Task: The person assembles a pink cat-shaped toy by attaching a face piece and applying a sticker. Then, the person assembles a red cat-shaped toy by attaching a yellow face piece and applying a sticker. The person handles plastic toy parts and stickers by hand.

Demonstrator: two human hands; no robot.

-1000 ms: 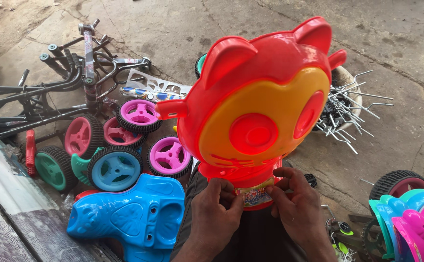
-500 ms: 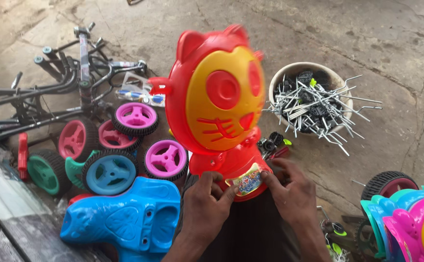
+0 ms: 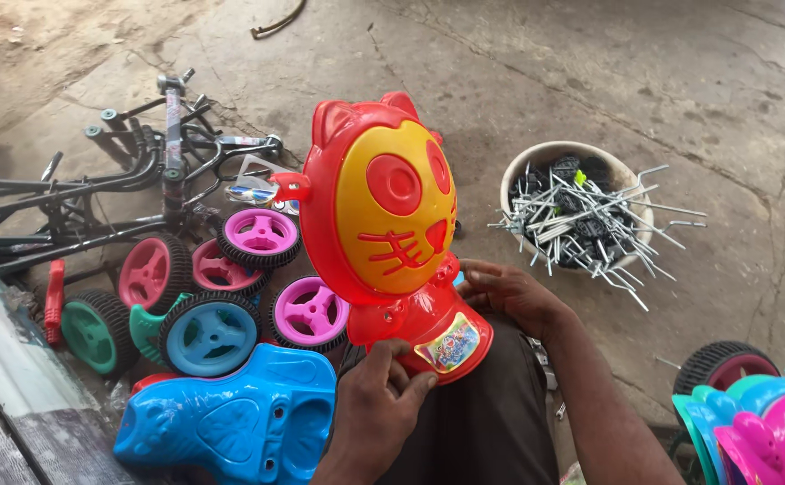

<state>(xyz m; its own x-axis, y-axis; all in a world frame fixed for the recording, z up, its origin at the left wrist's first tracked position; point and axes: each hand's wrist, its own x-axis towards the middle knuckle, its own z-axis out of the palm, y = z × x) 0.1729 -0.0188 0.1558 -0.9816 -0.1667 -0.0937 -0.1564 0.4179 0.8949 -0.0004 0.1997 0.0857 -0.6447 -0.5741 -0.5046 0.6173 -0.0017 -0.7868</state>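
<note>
A red plastic cat-face toy part with a yellow face panel stands upright over my lap, its face turned toward the right. My left hand grips its flared red base at the front, near a colourful sticker. My right hand holds the base from the right side, fingers curled against it. Both hands steady the part.
Several toy wheels in pink, purple, blue and green lie to the left, beside a blue plastic body shell. Black metal frames lie farther left. A bowl of metal rods sits at right. Coloured plastic parts are stacked at lower right.
The cat-face part has turned so its face now points right and sits lower in view. My right hand has moved up to the side of the base.
</note>
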